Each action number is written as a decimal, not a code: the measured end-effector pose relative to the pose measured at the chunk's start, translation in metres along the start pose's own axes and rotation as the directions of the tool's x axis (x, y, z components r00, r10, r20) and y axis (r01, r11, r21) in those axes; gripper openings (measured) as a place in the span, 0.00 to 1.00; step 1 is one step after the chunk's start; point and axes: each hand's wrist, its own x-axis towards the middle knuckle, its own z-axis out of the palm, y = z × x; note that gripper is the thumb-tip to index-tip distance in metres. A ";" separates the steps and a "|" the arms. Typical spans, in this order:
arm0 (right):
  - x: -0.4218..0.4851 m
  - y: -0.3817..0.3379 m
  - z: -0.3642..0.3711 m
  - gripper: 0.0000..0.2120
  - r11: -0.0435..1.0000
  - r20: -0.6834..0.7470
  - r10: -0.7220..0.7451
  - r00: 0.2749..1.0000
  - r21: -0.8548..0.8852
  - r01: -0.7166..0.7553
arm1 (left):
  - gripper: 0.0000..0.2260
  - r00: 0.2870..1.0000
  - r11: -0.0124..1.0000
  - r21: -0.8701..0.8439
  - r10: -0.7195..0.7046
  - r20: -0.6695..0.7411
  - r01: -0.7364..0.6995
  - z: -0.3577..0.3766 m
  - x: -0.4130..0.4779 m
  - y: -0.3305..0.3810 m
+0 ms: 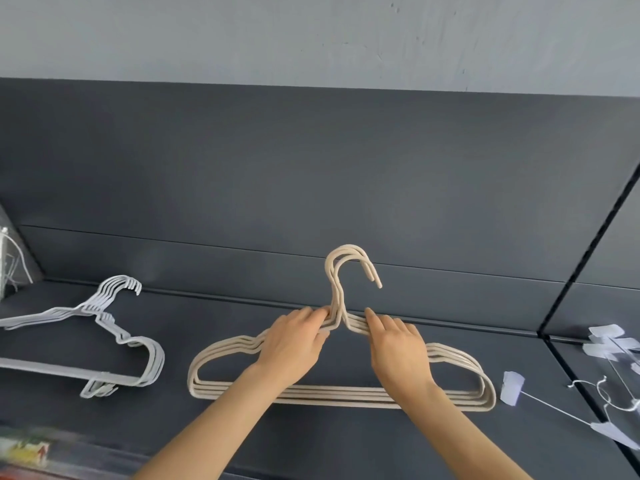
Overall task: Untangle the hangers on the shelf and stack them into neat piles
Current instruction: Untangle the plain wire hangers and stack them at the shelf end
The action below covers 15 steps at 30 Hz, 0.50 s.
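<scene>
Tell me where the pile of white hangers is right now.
In the head view the white hangers lie on the dark shelf at the left, apart from the beige hangers at the middle.

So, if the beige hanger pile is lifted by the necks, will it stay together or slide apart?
Probably stiff: the beige hangers keep their thin outline without sagging. Likely light, being open frames. They may fan apart, since the hooks sit slightly offset and only the left hand pinches the necks.
</scene>
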 end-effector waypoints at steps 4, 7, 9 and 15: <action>-0.005 -0.009 -0.004 0.24 0.997 -0.151 -0.020 0.988 -0.075 0.009 | 0.10 0.999 1.000 0.021 0.023 -0.030 -0.022 0.001 -0.003 -0.001; -0.009 -0.010 -0.003 0.23 0.994 -0.213 -0.028 0.977 -0.105 0.005 | 0.09 0.998 0.998 0.041 0.057 -0.036 -0.055 0.003 -0.002 0.002; -0.010 -0.008 -0.003 0.24 0.993 -0.226 0.001 0.974 -0.117 -0.028 | 0.09 0.997 0.996 0.056 0.069 -0.038 -0.067 0.003 0.001 0.007; -0.011 -0.002 -0.008 0.23 0.994 -0.283 0.030 0.959 -0.093 -0.059 | 0.15 0.995 0.994 0.073 0.087 -0.056 -0.083 0.006 0.005 0.013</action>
